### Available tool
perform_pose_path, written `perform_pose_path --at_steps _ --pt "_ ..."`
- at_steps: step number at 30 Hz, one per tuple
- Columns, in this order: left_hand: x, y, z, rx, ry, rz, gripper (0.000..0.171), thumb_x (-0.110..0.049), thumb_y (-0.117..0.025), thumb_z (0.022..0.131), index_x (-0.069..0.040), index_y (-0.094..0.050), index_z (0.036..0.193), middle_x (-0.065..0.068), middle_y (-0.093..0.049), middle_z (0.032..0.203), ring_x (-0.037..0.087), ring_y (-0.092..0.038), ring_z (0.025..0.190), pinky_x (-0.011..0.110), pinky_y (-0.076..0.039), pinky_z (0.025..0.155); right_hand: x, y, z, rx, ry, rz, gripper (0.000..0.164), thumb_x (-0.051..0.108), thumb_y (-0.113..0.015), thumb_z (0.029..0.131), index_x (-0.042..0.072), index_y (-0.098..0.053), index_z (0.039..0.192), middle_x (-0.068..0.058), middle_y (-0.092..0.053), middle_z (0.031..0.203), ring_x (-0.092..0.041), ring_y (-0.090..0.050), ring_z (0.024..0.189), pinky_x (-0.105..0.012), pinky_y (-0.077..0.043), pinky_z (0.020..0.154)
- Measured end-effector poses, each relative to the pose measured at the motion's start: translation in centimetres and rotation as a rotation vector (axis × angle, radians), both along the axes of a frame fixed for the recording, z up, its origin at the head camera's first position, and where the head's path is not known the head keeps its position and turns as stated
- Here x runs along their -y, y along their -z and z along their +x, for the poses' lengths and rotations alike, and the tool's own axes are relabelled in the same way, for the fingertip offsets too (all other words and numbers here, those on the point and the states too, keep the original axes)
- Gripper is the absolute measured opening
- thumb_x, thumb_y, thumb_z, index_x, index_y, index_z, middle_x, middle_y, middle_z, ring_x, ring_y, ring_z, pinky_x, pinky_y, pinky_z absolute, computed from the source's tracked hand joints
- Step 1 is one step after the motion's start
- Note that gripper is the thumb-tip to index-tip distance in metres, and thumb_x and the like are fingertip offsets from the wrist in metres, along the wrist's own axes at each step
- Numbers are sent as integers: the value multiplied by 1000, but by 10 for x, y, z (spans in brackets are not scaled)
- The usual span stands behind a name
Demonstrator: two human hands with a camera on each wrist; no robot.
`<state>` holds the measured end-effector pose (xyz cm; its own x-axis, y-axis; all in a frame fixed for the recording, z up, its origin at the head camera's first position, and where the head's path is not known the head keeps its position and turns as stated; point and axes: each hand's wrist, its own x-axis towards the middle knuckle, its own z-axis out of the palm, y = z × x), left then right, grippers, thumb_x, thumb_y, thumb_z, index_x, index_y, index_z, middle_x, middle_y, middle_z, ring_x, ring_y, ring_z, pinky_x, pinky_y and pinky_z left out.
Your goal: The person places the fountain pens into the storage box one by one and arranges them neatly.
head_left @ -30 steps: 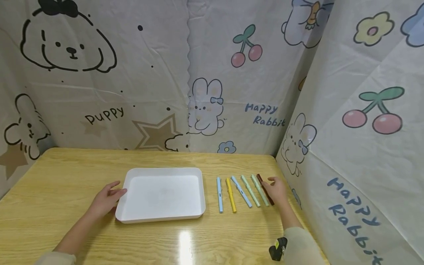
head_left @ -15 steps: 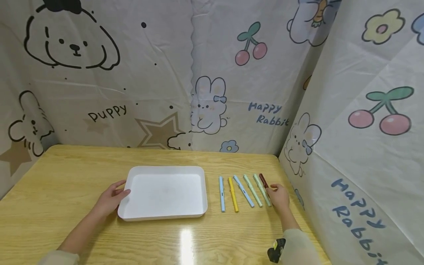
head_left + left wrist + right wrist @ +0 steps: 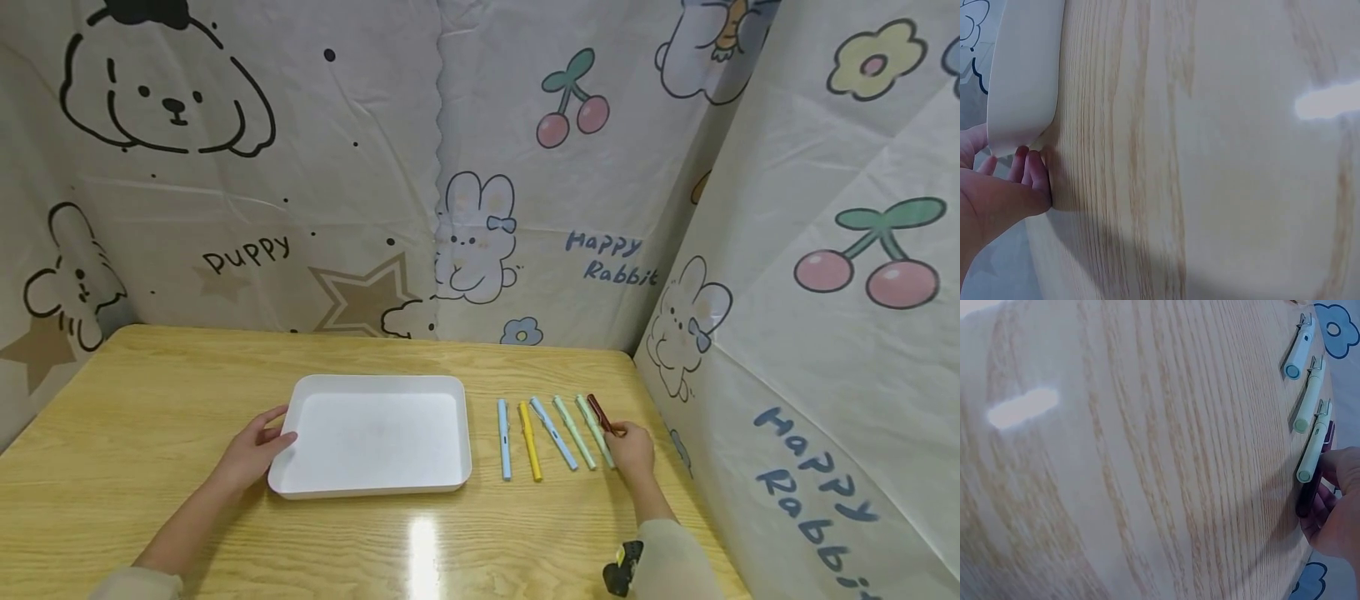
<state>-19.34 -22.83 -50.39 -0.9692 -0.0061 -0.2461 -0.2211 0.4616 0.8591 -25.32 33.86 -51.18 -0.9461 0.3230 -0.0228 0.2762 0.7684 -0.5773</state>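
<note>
My left hand point(image 3: 251, 450) holds the left side of a white rectangular tray point(image 3: 378, 492), thumb at the rim and fingers curled along the outer wall. The left wrist view shows those fingertips right at the corner of the tray point(image 3: 1025, 75). On the right, my right hand point(image 3: 632, 452) pinches a dark brown pen point(image 3: 597, 410), the rightmost of a row. Seen from the right wrist, thumb and fingers close around the dark pen point(image 3: 1307, 500), right beside a pale green pen point(image 3: 1314, 450). My hand hides part of the dark pen's barrel.
Left of the dark pen lie two light green pens, a blue pen point(image 3: 553, 433), a yellow pen point(image 3: 529, 442) and another blue pen point(image 3: 504, 440). They rest on a wooden table point(image 3: 330, 550). Printed cloth point(image 3: 360, 167) hangs behind and to the right.
My right hand has moved slightly down along the dark pen and closed its fingers on it. My left hand has tightened on the tray's edge. The head view has shifted slightly.
</note>
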Motion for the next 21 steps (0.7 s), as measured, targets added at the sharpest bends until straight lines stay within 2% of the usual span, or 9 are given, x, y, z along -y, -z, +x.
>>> perform_pose_path --at_steps 11,21 --pt "0 2 0 -4 0 31 66 -29 -48 98 -4 -15 149 38 -35 137 47 -46 120 41 -53 86 1 -10 4 6 5 -28 33 15 -56 90 -5 -62 115 -17 -61 85 -19 -51 62 -26 -38 52" --pt "-3 0 1 3 -15 48 62 -24 -44 99 -4 -13 149 38 -31 140 48 -43 122 44 -51 89 5 -21 2 -31 -52 -22 32 15 -57 90 -4 -62 115 -13 -57 84 -18 -48 65 -26 -37 54"
